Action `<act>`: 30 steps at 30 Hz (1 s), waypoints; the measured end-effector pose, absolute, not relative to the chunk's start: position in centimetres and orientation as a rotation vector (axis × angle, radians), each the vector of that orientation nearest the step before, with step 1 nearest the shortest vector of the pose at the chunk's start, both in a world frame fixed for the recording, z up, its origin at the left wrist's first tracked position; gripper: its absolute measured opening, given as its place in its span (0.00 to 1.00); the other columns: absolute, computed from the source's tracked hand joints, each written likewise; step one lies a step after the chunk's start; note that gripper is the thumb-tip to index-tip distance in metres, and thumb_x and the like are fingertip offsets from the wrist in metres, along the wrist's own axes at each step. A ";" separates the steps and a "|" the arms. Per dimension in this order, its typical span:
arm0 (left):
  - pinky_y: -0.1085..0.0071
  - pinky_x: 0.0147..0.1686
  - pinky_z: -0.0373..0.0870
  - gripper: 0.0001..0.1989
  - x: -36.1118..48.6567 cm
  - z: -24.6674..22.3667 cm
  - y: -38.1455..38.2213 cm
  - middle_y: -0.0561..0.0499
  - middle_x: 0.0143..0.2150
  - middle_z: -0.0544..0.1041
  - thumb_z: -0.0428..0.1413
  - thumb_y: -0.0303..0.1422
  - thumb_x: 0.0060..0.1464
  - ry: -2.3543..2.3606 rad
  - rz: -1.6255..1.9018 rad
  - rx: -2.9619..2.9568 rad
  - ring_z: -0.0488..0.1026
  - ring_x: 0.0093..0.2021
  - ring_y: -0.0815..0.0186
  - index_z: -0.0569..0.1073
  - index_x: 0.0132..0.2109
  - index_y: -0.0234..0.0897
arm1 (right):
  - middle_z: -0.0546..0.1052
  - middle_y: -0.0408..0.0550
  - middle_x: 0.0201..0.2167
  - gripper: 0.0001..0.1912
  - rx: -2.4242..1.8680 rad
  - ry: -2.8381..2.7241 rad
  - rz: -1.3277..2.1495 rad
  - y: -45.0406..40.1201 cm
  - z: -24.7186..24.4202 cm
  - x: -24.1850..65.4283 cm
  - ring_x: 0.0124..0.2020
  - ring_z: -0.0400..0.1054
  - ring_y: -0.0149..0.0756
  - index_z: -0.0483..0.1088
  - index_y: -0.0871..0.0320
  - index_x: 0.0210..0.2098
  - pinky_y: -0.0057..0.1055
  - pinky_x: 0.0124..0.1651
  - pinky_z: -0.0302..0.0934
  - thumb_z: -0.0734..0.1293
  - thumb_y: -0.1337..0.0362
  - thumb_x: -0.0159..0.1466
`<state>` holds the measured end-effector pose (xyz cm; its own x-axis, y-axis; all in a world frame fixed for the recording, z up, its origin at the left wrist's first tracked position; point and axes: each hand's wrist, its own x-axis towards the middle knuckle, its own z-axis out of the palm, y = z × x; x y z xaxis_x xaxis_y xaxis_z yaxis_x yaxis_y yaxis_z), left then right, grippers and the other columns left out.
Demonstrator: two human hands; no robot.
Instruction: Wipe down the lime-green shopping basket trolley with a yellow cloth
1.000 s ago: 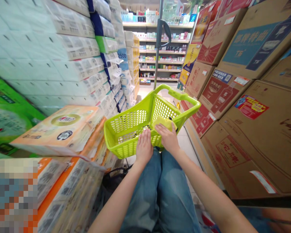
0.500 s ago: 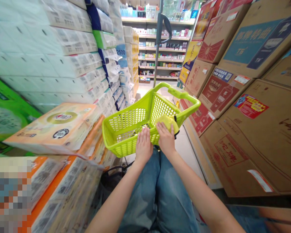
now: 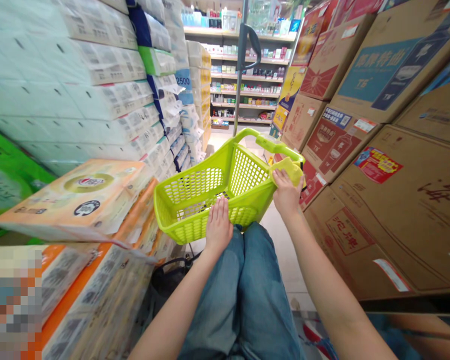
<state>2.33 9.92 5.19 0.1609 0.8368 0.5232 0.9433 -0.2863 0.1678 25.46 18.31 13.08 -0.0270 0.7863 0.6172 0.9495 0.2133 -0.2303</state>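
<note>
Yellow packet (image 3: 292,170) has shifted to basket's (image 3: 247,172) rim under right hand (image 3: 287,195).

Lime-green plastic mesh basket (image 3: 195,192): top opening free between left hand (image 3: 219,225) and right hand (image 3: 287,194). Left side obstructed: orange-banded wrapped tissue packs (image 3: 73,200) stacked just beside basket. Right side: passable strip of pale tiled floor (image 3: 281,245), then stacked brown cardboard cartons (image 3: 345,145) block.

Faded blue denim jeans (image 3: 213,300) go with bare forearms (image 3: 330,285).
</note>
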 end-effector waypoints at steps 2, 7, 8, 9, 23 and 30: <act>0.54 0.70 0.47 0.41 2.4 5.2 9.9 0.37 0.73 0.51 0.50 0.25 0.52 -1.751 -0.801 -2.231 0.46 0.73 0.55 0.44 0.71 0.26 | 0.71 0.51 0.61 0.33 -1.589 -1.850 -0.291 17.3 11.8 22.5 0.66 0.59 0.43 0.65 0.56 0.62 0.61 0.70 0.22 0.56 0.78 0.58; 0.54 0.70 0.48 0.40 2.2 4.9 10.0 0.36 0.73 0.52 0.49 0.25 0.54 -1.752 -0.792 -2.220 0.46 0.73 0.55 0.44 0.71 0.26 | 0.69 0.50 0.63 0.32 -1.376 -2.103 -0.173 13.1 8.5 14.3 0.67 0.58 0.38 0.64 0.56 0.63 0.53 0.72 0.23 0.55 0.78 0.61; 0.54 0.70 0.47 0.40 2.1 4.9 10.0 0.36 0.73 0.52 0.48 0.25 0.54 -1.752 -0.780 -2.218 0.46 0.73 0.55 0.44 0.71 0.26 | 0.68 0.50 0.63 0.31 -1.330 -2.163 -0.167 12.6 8.4 13.8 0.67 0.57 0.38 0.64 0.57 0.63 0.52 0.73 0.23 0.55 0.77 0.62; 0.54 0.70 0.47 0.39 2.0 4.9 10.0 0.37 0.73 0.52 0.48 0.25 0.54 -1.747 -0.767 -2.222 0.46 0.73 0.55 0.45 0.71 0.26 | 0.68 0.51 0.63 0.31 -1.290 -2.221 -0.170 12.4 8.5 14.0 0.67 0.58 0.38 0.63 0.57 0.63 0.52 0.73 0.23 0.55 0.77 0.62; 0.54 0.70 0.46 0.41 2.5 5.1 9.9 0.36 0.73 0.51 0.50 0.26 0.54 -1.751 -0.811 -2.236 0.46 0.73 0.54 0.44 0.72 0.26 | 0.70 0.54 0.62 0.31 -1.527 -2.068 -0.276 15.3 11.0 19.0 0.66 0.59 0.43 0.65 0.60 0.62 0.56 0.72 0.27 0.56 0.78 0.60; 0.55 0.70 0.47 0.40 1.9 5.1 9.9 0.37 0.73 0.52 0.48 0.26 0.55 -1.753 -0.733 -2.237 0.46 0.73 0.56 0.44 0.72 0.26 | 0.68 0.50 0.64 0.31 -1.245 -2.312 -0.150 12.5 9.2 14.9 0.67 0.58 0.38 0.63 0.56 0.64 0.54 0.73 0.23 0.56 0.77 0.62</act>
<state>1.88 9.88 5.10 0.1706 0.8495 0.4993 0.9520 -0.2727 0.1387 14.87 12.47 9.18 -0.4526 0.7512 0.4805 0.8071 0.5742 -0.1374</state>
